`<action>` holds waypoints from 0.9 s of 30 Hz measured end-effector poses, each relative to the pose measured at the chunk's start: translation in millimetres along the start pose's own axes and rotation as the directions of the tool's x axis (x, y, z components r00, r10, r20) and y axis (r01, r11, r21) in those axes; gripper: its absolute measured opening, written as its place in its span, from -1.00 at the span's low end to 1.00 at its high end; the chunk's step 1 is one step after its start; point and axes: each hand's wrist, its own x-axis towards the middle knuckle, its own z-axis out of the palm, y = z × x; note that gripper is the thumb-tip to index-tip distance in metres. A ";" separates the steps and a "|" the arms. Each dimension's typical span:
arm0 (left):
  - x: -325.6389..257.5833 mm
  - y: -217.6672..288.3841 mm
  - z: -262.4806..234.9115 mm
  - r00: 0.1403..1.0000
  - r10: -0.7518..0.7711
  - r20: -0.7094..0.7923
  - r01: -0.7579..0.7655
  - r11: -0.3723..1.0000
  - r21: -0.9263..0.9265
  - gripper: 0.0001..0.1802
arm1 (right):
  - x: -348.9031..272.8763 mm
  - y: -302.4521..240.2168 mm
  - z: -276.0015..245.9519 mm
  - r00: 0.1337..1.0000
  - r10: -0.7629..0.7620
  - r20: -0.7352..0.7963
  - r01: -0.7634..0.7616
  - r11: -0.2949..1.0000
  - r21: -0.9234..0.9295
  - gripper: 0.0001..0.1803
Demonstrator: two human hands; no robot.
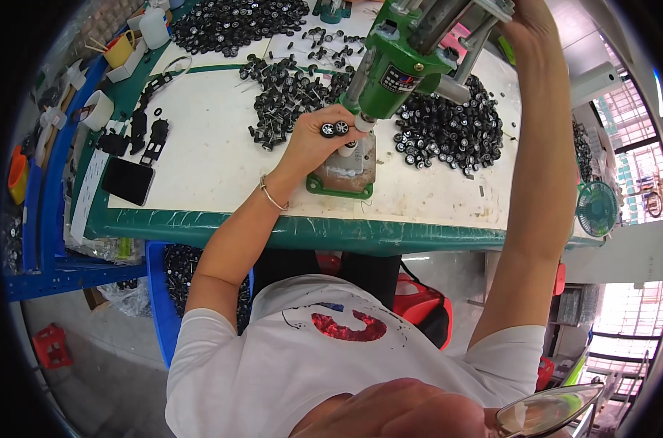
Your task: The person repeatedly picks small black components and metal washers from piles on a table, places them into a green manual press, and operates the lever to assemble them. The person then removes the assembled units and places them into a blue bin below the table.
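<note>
A green bench press (397, 73) stands on the worktable, its ram pointing down at a metal base plate (338, 175). My left hand (318, 139) is closed at the ram's lower end, pinching small black toy wheels (334, 129) with silver hubs; two of them show side by side. Just under the fingers a small pale post (347, 148) rises from the base plate. High at the upper edge, my right hand (527, 28) is closed at the press lever (495, 10), its fingers partly cut off by the picture's edge.
Wheels with axles lie heaped (287, 95) left of the press, and a pile of loose wheels (452, 128) lies to its right. Another wheel pile (236, 25) is farther back. A black phone (128, 181) rests at the left. A blue bin (156, 292) stands below the table edge.
</note>
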 end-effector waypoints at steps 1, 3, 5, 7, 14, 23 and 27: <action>0.3 -1.1 -0.4 1.000 -0.016 -0.001 0.016 1.000 -0.008 -0.81 | 7.2 1.0 -12.4 0.983 0.036 0.181 -0.046 0.998 0.051 -0.76; 0.1 -2.0 0.0 1.000 0.007 0.002 -0.007 1.000 0.003 -0.82 | 11.2 7.1 -23.8 0.962 0.021 0.272 -0.043 0.996 0.074 -0.73; -0.6 -1.2 -1.8 1.000 0.020 -0.006 -0.020 1.000 0.018 -0.82 | 0.8 10.0 -8.3 0.992 -0.065 0.108 0.063 0.998 0.018 -0.70; -1.0 3.7 -1.8 1.000 0.023 -0.004 -0.023 0.999 0.030 -0.83 | -25.4 3.8 14.8 0.982 -0.187 0.015 0.188 0.981 -0.057 -0.73; -1.5 6.7 -2.0 1.000 0.013 0.022 -0.016 0.992 0.127 -0.82 | -71.6 -4.9 32.1 0.872 -0.489 -0.007 0.485 0.867 -0.116 -0.74; -4.6 4.5 -2.3 1.000 0.004 0.003 -0.005 0.990 0.140 -0.81 | -145.7 -3.7 61.7 0.730 -0.682 -0.037 0.656 0.716 -0.239 -0.64; -7.2 -1.9 -2.7 0.999 -0.031 -0.032 0.035 0.992 0.123 -0.76 | -162.7 -2.7 47.5 0.710 -0.686 0.159 0.703 0.705 -0.097 -0.65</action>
